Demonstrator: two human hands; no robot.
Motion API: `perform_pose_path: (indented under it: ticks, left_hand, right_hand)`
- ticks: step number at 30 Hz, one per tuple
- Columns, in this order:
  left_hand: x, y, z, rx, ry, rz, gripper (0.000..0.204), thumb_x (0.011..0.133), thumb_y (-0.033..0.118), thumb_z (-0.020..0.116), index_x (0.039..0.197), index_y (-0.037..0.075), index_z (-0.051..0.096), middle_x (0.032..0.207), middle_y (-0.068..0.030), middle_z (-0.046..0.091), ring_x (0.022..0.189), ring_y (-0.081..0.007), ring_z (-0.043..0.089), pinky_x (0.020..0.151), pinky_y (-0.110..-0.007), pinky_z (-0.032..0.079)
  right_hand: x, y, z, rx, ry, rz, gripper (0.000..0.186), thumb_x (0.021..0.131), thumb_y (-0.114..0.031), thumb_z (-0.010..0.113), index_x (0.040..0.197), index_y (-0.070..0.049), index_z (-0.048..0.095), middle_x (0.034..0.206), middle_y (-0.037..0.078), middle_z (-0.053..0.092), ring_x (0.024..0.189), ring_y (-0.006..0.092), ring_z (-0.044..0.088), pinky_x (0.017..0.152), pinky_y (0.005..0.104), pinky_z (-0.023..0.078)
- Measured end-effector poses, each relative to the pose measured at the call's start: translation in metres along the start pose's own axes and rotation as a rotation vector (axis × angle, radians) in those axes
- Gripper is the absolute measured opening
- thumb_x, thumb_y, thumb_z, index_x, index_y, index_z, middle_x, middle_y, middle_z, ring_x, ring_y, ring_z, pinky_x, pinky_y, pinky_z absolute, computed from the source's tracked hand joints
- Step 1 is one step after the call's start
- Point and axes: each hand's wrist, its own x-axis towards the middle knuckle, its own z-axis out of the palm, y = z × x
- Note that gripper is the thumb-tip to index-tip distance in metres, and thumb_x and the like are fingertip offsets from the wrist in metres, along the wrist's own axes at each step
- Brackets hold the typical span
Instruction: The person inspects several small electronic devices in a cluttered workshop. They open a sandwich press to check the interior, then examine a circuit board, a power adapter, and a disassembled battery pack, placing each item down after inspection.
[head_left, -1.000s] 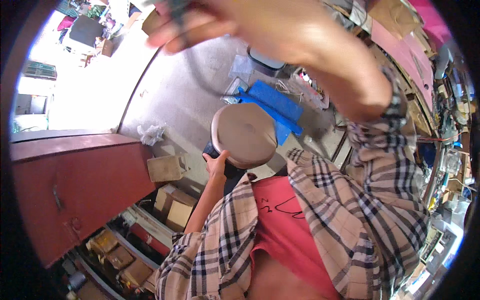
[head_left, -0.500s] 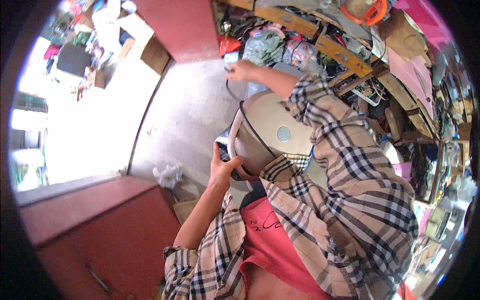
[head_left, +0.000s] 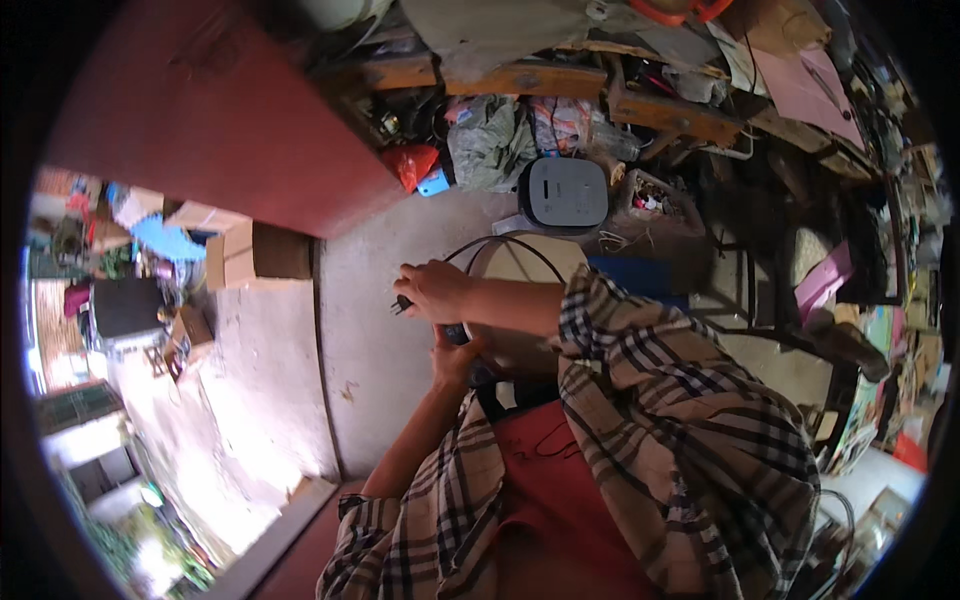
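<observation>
My right hand (head_left: 430,288) is closed on a black plug (head_left: 402,305); its black cord (head_left: 510,242) loops back over a beige rounded appliance (head_left: 525,258). The appliance is held at my front, partly hidden beneath my right forearm. Just below the right hand, my left hand (head_left: 455,355) grips a dark part (head_left: 452,331) at the appliance's left side. A grey-black box-like appliance (head_left: 563,197) stands beyond on the floor, beside a clear bin of small items (head_left: 655,205) and a blue panel (head_left: 640,285).
A red panel (head_left: 230,120) rises at upper left, near cardboard boxes (head_left: 260,255) by a doorway. Wooden boards (head_left: 670,120) and bags (head_left: 490,145) crowd the back. A dark frame (head_left: 760,290) and cluttered shelves (head_left: 900,330) are at the right. A floor ridge (head_left: 325,400) runs along the left.
The view has turned, bringing more of the cluttered back and red panel in. My right hand came down from high up toward my left hand, which stays on the beige appliance.
</observation>
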Motion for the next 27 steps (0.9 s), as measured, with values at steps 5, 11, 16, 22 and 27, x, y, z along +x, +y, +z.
perform_pose_path:
  ticks: [5,11,16,22,27]
  left_hand:
    - [0.114,-0.027,-0.043,0.104,-0.144,-0.038,0.087,0.061,0.024,0.078,0.136,0.009,0.037,0.113,-0.0145,0.059,0.1,-0.0226,0.058,0.083,-0.034,0.048]
    - [0.192,0.046,-0.048,0.377,-0.291,0.087,0.077,0.063,0.013,0.075,0.132,0.012,0.041,0.117,-0.0162,0.055,0.104,-0.0261,0.055,0.085,-0.035,0.048]
    - [0.24,0.096,-0.056,0.595,-0.371,0.293,0.07,0.065,0.004,0.072,0.128,0.014,0.044,0.12,-0.0177,0.051,0.108,-0.0289,0.053,0.088,-0.036,0.047]
    - [0.31,0.15,-0.039,0.864,-0.53,0.596,0.064,0.068,-0.006,0.069,0.124,0.016,0.047,0.123,-0.0194,0.047,0.112,-0.0324,0.051,0.091,-0.036,0.046]
    - [0.363,0.187,0.013,0.464,-0.606,0.192,0.064,0.076,0.002,0.07,0.128,0.016,0.037,0.114,-0.0162,0.047,0.091,-0.0278,0.057,0.082,-0.038,0.054]
  right_hand:
    - [0.01,0.015,0.014,-0.011,0.182,0.133,0.036,0.077,-0.031,0.068,0.099,-0.006,0.054,0.093,0.011,0.055,0.08,0.028,0.063,0.068,0.0397,0.05]
    - [0.054,0.041,0.021,0.075,0.316,0.31,0.042,0.076,-0.03,0.068,0.108,-0.009,0.051,0.092,0.008,0.055,0.08,0.0257,0.063,0.076,0.0453,0.047]
    - [0.104,0.053,-0.015,0.098,0.401,0.411,0.047,0.078,-0.032,0.066,0.117,-0.01,0.052,0.099,0.007,0.058,0.083,0.0261,0.064,0.093,0.0632,0.033]
    - [0.121,0.118,-0.03,0.279,0.591,0.432,0.046,0.077,-0.027,0.067,0.114,-0.005,0.051,0.093,0.012,0.056,0.072,0.0296,0.064,0.08,0.0583,0.041]
    - [0.098,0.187,-0.026,0.289,0.746,0.415,0.044,0.073,-0.025,0.069,0.108,-0.003,0.052,0.089,0.012,0.056,0.069,0.03,0.062,0.067,0.0435,0.05]
